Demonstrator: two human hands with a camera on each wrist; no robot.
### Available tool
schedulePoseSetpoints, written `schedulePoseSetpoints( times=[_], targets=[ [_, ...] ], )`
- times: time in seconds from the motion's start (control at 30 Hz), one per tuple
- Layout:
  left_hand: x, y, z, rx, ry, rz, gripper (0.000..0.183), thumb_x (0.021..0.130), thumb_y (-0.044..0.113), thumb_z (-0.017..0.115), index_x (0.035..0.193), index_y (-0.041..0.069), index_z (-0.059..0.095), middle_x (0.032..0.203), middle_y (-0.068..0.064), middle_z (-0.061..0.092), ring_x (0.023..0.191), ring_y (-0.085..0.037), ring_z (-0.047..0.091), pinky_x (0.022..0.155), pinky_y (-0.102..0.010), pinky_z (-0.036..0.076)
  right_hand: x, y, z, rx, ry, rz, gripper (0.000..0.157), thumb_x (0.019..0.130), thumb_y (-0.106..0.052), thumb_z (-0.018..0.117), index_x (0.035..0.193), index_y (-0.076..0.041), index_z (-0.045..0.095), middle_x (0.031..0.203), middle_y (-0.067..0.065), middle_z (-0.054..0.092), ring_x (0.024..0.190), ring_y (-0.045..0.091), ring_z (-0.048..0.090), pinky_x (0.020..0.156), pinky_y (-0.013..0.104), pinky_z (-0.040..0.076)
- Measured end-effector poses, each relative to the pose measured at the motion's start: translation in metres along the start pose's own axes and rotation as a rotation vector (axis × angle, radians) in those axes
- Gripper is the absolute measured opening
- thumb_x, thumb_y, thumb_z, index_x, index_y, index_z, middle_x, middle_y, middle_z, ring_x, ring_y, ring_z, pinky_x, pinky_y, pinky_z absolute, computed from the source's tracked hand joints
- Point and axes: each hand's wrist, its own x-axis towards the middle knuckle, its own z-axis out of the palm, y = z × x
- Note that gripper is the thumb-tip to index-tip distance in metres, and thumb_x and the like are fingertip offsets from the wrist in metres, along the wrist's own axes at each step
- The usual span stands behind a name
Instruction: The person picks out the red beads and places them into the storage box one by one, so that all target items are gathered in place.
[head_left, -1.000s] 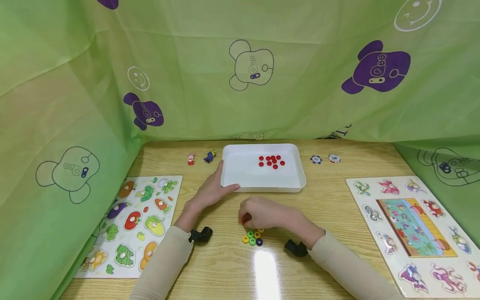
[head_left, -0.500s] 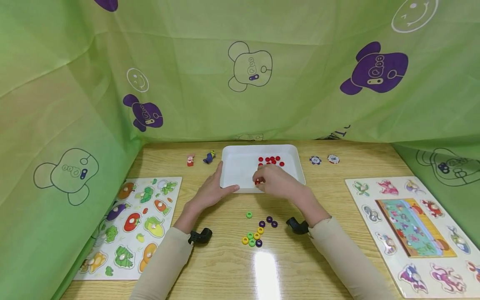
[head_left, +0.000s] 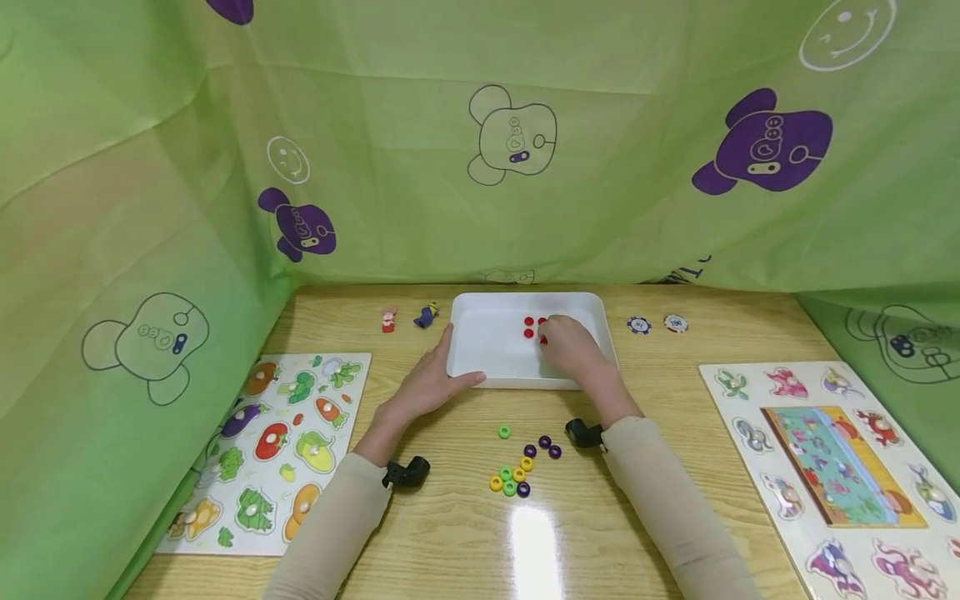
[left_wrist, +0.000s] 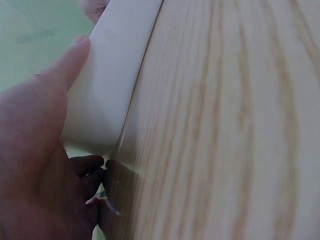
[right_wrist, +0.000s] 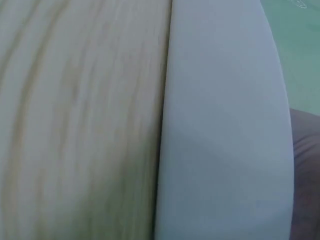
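Note:
A shallow white tray (head_left: 487, 342) stands on the wooden table. My left hand (head_left: 426, 385) lies at its front left corner, fingers straight along the left side and thumb against the front wall. The left wrist view shows that thumb (left_wrist: 75, 57) reaching along the white wall. Inside the tray, my right hand (head_left: 567, 343) is lowered with bent fingers, and a red ring-shaped bead (head_left: 543, 340) shows at its fingertips. Several red beads (head_left: 528, 333) lie around it, some hidden by the hand. In the right wrist view the tray wall (right_wrist: 225, 130) hides the fingers.
Green, yellow and purple ring beads (head_left: 519, 475) lie loose before the tray. Two small figures (head_left: 426, 315) stand behind left, two poker chips (head_left: 639, 325) right. A vegetable puzzle board (head_left: 285, 458) lies left, a sea-animal board (head_left: 757, 467) right. Green cloth (head_left: 420, 208) hangs around the table.
My right hand has moved from the loose beads, over the tray's front edge, to the red beads inside, carrying a red bead. My left hand has stayed at the tray corner.

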Motion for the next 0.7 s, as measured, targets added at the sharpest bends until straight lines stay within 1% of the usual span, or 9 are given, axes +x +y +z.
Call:
schedulePoseSetpoints(
  times=[0.07,0.13,0.2,0.27,0.37,0.53,0.6,0.63,0.7],
  targets=[
    [-0.001,0.001,0.001,0.003,0.001,-0.003,0.109,0.075,0.063,0.063,0.15,0.023,-0.005,0.155,-0.006,0.021,0.138,-0.027,0.03,0.106,-0.051,0.033,-0.001,0.002,0.0,-0.004,0.0,0.01,0.025,0.081,0.001,0.052,0.059,-0.009,0.055,0.067,0.004,0.05,0.064,0.017,0.038,0.059,0.031,0.034],
    [-0.001,0.002,0.002,0.004,0.003,-0.008,0.109,0.074,0.063,0.063,0.15,0.023,-0.005,0.155,-0.006,0.021,0.138,-0.027,0.031,0.106,-0.051,0.033,-0.003,0.002,-0.002,-0.002,0.007,0.022,0.02,0.082,-0.001,0.054,0.064,-0.009,0.06,0.071,0.004,0.054,0.066,0.017,0.042,0.061,0.031,0.037],
    [-0.001,0.002,0.003,0.008,0.003,-0.015,0.11,0.074,0.065,0.063,0.15,0.024,-0.005,0.155,-0.005,0.021,0.138,-0.027,0.031,0.105,-0.051,0.034,-0.006,0.003,-0.006,-0.008,0.019,0.034,0.013,0.083,-0.006,0.056,0.075,-0.008,0.066,0.078,0.004,0.059,0.072,0.018,0.051,0.066,0.033,0.044],
    [-0.001,0.002,0.004,0.012,0.002,-0.02,0.11,0.073,0.067,0.062,0.15,0.024,-0.005,0.155,-0.005,0.021,0.138,-0.027,0.031,0.105,-0.052,0.034,-0.01,0.003,-0.011,-0.003,0.027,0.045,0.012,0.084,-0.011,0.059,0.089,-0.007,0.07,0.085,0.005,0.062,0.079,0.021,0.057,0.072,0.037,0.048],
    [-0.001,0.002,0.004,0.015,0.0,-0.026,0.112,0.072,0.068,0.062,0.15,0.023,-0.005,0.156,-0.005,0.019,0.139,-0.028,0.028,0.105,-0.052,0.033,-0.017,0.003,-0.02,0.005,0.046,0.05,0.024,0.086,-0.019,0.062,0.106,-0.008,0.069,0.095,0.007,0.065,0.087,0.024,0.061,0.078,0.041,0.05],
    [-0.002,0.003,0.0,0.017,-0.011,-0.017,0.109,0.075,0.064,0.062,0.15,0.021,-0.005,0.157,-0.005,0.013,0.142,-0.026,0.02,0.109,-0.052,0.028,-0.031,0.013,-0.036,0.019,0.11,0.042,0.039,0.089,-0.032,0.06,0.12,-0.009,0.062,0.119,0.013,0.062,0.109,0.032,0.058,0.088,0.047,0.048],
    [-0.003,0.004,-0.004,0.026,-0.005,-0.02,0.104,0.077,0.062,0.06,0.149,0.026,-0.005,0.158,-0.003,0.01,0.144,-0.025,0.016,0.111,-0.052,0.025,-0.037,0.021,-0.041,0.02,0.146,0.049,0.045,0.09,-0.038,0.057,0.126,-0.01,0.057,0.128,0.015,0.057,0.118,0.035,0.052,0.095,0.052,0.043],
    [-0.003,0.005,-0.007,0.024,0.003,-0.008,0.099,0.079,0.061,0.06,0.149,0.031,-0.004,0.158,-0.002,0.01,0.144,-0.023,0.014,0.111,-0.053,0.024,-0.041,0.026,-0.043,0.026,0.163,0.053,0.049,0.09,-0.042,0.055,0.129,-0.011,0.054,0.131,0.016,0.054,0.12,0.036,0.05,0.097,0.053,0.041],
    [-0.005,0.006,-0.014,0.07,0.034,-0.001,0.093,0.08,0.064,0.055,0.148,0.035,-0.002,0.158,0.0,0.008,0.145,-0.023,0.012,0.111,-0.054,0.022,-0.048,0.038,-0.045,0.039,0.195,0.067,0.057,0.091,-0.049,0.05,0.136,-0.014,0.047,0.138,0.017,0.047,0.127,0.039,0.043,0.102,0.056,0.035]
  ],
)
